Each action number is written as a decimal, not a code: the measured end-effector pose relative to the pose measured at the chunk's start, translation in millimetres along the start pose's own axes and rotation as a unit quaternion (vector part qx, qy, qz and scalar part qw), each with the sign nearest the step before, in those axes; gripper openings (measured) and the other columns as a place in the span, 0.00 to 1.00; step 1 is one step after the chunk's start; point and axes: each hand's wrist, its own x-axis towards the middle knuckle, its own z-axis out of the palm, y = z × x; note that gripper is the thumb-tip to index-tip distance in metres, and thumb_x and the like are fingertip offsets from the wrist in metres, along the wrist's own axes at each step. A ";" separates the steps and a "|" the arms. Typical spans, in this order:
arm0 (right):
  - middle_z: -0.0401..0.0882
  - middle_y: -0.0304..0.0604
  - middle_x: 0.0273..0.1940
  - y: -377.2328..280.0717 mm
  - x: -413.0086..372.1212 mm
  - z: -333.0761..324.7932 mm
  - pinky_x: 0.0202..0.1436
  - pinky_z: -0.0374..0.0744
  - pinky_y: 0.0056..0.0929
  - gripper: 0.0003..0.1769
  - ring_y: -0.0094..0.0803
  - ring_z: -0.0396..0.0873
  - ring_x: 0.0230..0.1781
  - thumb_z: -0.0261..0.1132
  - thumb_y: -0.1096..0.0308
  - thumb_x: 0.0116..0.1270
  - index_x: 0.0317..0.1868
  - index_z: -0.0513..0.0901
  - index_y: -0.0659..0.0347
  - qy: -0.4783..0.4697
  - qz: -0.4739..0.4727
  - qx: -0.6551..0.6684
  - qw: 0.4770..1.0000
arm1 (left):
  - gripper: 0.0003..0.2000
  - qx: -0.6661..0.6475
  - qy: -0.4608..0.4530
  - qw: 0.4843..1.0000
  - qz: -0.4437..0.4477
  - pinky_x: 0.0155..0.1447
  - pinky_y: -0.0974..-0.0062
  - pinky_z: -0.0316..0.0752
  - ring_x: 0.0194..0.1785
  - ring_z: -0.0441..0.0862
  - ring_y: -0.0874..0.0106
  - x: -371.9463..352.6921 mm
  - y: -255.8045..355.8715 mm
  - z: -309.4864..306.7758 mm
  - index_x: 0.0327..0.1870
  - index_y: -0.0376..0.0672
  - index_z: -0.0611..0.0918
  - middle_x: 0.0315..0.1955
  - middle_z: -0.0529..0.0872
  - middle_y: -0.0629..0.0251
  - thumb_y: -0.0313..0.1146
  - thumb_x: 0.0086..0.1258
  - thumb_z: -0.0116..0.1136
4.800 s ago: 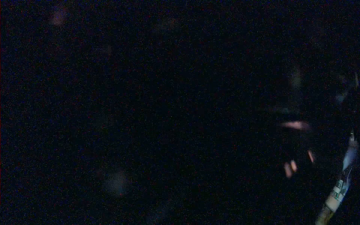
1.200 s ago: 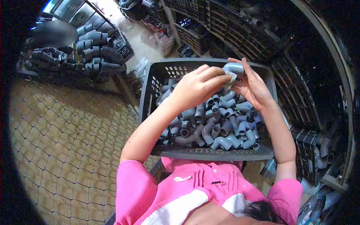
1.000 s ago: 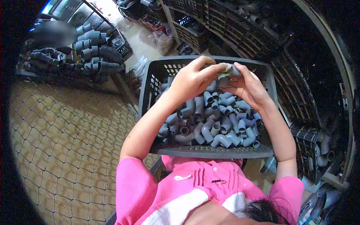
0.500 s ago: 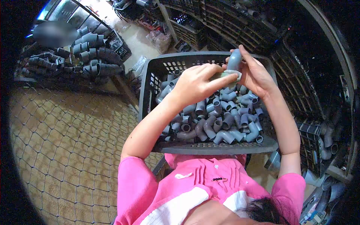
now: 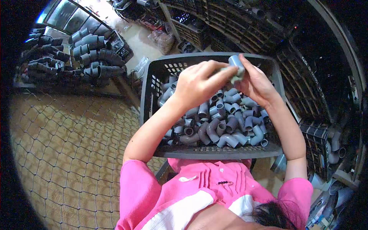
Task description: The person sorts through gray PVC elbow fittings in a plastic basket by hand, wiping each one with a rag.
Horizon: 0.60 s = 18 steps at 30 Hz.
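Observation:
A grey plastic pipe elbow (image 5: 234, 61) is held up over the crate by my right hand (image 5: 260, 86), whose fingers curl round its right side. My left hand (image 5: 199, 82) pinches a greenish cloth (image 5: 237, 78) and presses it against the elbow. Part of the elbow is hidden behind the cloth and fingers. Below both hands, a black plastic crate (image 5: 218, 154) holds many loose grey pipe elbows (image 5: 212, 130), lying in mixed directions.
Wire mesh (image 5: 69, 153) spans the left side. Larger pipe fittings (image 5: 92, 51) are piled at the far left. Stacked black crates (image 5: 303, 80) rise along the right, with more fittings (image 5: 337, 195) at lower right. A plastic bag (image 5: 161, 40) lies on the floor ahead.
The elbow has turned in my right hand, and its straight end now points up. My left hand and the cloth have shifted slightly up and left. Someone's blurred head at far left is gone.

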 end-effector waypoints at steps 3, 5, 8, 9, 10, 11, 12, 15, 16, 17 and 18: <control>0.85 0.39 0.46 5.4 2.6 -10.7 0.49 0.82 0.30 0.26 0.26 0.84 0.44 0.54 0.46 0.79 0.55 0.80 0.62 0.022 -0.001 -0.051 0.998 | 0.23 -0.006 -0.033 0.998 -0.052 0.35 0.70 0.82 0.35 0.86 0.67 -4.0 14.9 -1.3 0.55 0.48 0.85 0.41 0.87 0.64 0.30 0.55 0.66; 0.85 0.39 0.44 8.1 1.9 0.7 0.48 0.81 0.27 0.26 0.25 0.83 0.44 0.55 0.45 0.79 0.54 0.81 0.62 0.071 -0.008 -0.087 0.994 | 0.22 0.008 -0.083 0.996 -0.033 0.34 0.70 0.80 0.33 0.85 0.66 -9.2 22.5 3.2 0.56 0.48 0.85 0.36 0.86 0.64 0.29 0.57 0.65; 0.84 0.36 0.42 21.3 8.5 -7.1 0.48 0.76 0.20 0.30 0.20 0.79 0.42 0.54 0.41 0.78 0.51 0.83 0.63 0.132 -0.080 -0.210 0.965 | 0.21 0.013 -0.083 0.994 -0.063 0.34 0.69 0.80 0.32 0.85 0.65 -7.1 23.7 3.2 0.56 0.47 0.84 0.34 0.85 0.65 0.29 0.58 0.66; 0.84 0.35 0.41 23.5 9.7 -7.5 0.48 0.75 0.19 0.31 0.19 0.78 0.42 0.54 0.40 0.77 0.50 0.83 0.63 0.151 -0.100 -0.251 0.951 | 0.20 0.017 -0.069 0.993 -0.093 0.34 0.69 0.80 0.32 0.85 0.65 -8.1 21.0 3.3 0.56 0.47 0.84 0.34 0.85 0.64 0.29 0.59 0.66; 0.83 0.33 0.39 24.9 11.1 -5.7 0.47 0.73 0.18 0.33 0.17 0.75 0.40 0.52 0.37 0.77 0.48 0.84 0.63 0.102 -0.163 -0.267 0.944 | 0.18 0.024 -0.062 0.989 -0.133 0.34 0.68 0.80 0.32 0.85 0.63 -5.3 20.7 -0.4 0.54 0.46 0.85 0.33 0.85 0.63 0.28 0.61 0.66; 0.82 0.33 0.39 25.4 11.2 -4.5 0.47 0.73 0.18 0.34 0.16 0.75 0.40 0.51 0.37 0.77 0.48 0.84 0.63 0.105 -0.170 -0.270 0.942 | 0.18 0.013 -0.039 0.987 -0.156 0.34 0.68 0.80 0.32 0.85 0.63 -6.2 18.0 0.3 0.54 0.45 0.84 0.33 0.85 0.63 0.28 0.62 0.66; 0.82 0.32 0.38 25.0 10.5 -3.1 0.48 0.73 0.18 0.34 0.16 0.74 0.40 0.51 0.37 0.77 0.49 0.84 0.63 0.107 -0.176 -0.274 0.939 | 0.18 0.011 -0.044 0.987 -0.157 0.34 0.68 0.80 0.31 0.85 0.63 -6.8 18.6 0.4 0.54 0.45 0.84 0.33 0.84 0.63 0.28 0.61 0.67; 0.82 0.32 0.39 26.5 6.3 -2.6 0.49 0.72 0.20 0.34 0.16 0.73 0.41 0.49 0.37 0.78 0.49 0.83 0.63 0.128 -0.172 -0.298 0.930 | 0.20 0.006 -0.048 0.993 -0.106 0.32 0.68 0.79 0.30 0.84 0.64 -8.7 28.8 5.3 0.56 0.45 0.84 0.31 0.84 0.62 0.29 0.60 0.68; 0.82 0.33 0.39 27.0 4.8 -3.2 0.50 0.72 0.20 0.34 0.17 0.73 0.41 0.49 0.37 0.78 0.49 0.83 0.63 0.137 -0.165 -0.308 0.927 | 0.20 0.005 -0.033 0.996 -0.084 0.31 0.68 0.78 0.28 0.84 0.64 -6.9 31.0 7.0 0.55 0.45 0.84 0.30 0.84 0.63 0.29 0.59 0.69; 0.82 0.33 0.40 27.4 4.6 -3.4 0.51 0.72 0.21 0.34 0.17 0.73 0.42 0.49 0.37 0.78 0.49 0.83 0.63 0.127 -0.186 -0.318 0.921 | 0.20 0.011 -0.035 0.995 -0.097 0.31 0.68 0.78 0.28 0.84 0.64 -5.6 29.6 5.5 0.54 0.45 0.84 0.30 0.84 0.63 0.29 0.58 0.69; 0.81 0.34 0.40 28.3 4.5 -2.9 0.52 0.73 0.22 0.34 0.18 0.73 0.42 0.48 0.37 0.78 0.49 0.82 0.64 0.116 -0.207 -0.327 0.915 | 0.20 0.018 -0.037 0.993 -0.111 0.31 0.68 0.78 0.28 0.83 0.64 -4.4 25.7 2.6 0.54 0.44 0.85 0.29 0.84 0.63 0.29 0.58 0.69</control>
